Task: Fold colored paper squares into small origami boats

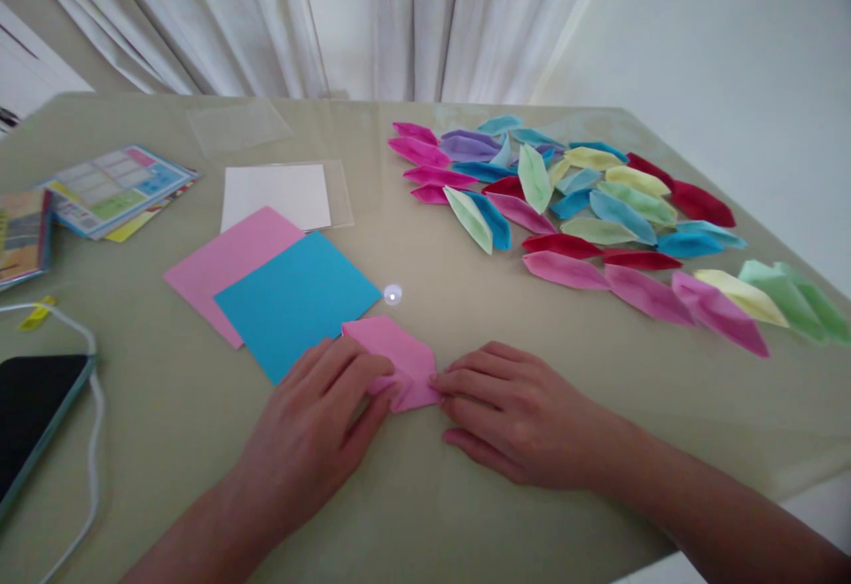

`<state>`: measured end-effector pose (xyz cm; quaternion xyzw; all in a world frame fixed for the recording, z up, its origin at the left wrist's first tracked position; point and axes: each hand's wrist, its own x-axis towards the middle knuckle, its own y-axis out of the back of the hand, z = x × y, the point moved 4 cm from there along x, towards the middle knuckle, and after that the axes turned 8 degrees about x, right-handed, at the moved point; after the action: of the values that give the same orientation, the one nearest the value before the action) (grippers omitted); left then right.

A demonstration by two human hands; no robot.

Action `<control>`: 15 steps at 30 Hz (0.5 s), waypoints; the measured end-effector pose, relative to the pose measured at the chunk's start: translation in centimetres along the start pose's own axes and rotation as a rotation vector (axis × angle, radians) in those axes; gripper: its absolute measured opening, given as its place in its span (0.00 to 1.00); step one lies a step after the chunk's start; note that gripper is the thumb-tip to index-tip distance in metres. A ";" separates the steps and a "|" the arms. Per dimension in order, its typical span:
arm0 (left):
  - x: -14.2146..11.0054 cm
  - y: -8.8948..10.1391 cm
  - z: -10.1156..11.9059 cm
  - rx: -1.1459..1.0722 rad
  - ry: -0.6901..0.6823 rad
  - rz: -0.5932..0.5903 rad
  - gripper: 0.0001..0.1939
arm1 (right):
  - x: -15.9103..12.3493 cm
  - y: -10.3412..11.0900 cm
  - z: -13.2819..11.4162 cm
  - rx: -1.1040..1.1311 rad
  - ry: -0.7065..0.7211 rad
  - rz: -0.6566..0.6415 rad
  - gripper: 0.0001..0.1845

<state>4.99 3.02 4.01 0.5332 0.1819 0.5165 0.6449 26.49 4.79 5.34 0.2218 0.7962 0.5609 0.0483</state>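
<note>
A partly folded piece of pink origami paper lies on the table between my hands. My left hand pinches its near left edge between thumb and fingers, where the paper bends up a little. At its right corner, the fingertips of my right hand press on the paper, fingers close together and thumb tucked below. Just beyond my left hand, a flat blue square sheet overlaps a pink square sheet. The paper's underside is hidden.
Several folded paper boats in many colours spread over the right side. White sheets in a clear sleeve lie behind the squares. To the left are printed cards, a phone and a white cable.
</note>
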 end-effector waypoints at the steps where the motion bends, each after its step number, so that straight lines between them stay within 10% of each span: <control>1: 0.1 0.7 -0.6 -0.005 0.032 0.072 0.04 | 0.1 0.0 0.1 -0.006 0.005 0.014 0.10; 5: 0.3 1.3 -3.1 0.067 0.161 0.036 0.04 | 0.1 0.2 0.8 -0.037 0.016 0.040 0.09; 15: -0.1 -0.6 -3.8 0.202 -0.093 -0.058 0.16 | 0.0 -0.3 1.1 -0.070 0.016 0.011 0.14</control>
<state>2.24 4.90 2.00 0.6135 0.2180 0.4514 0.6102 26.72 5.71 4.65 0.2198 0.7752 0.5904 0.0468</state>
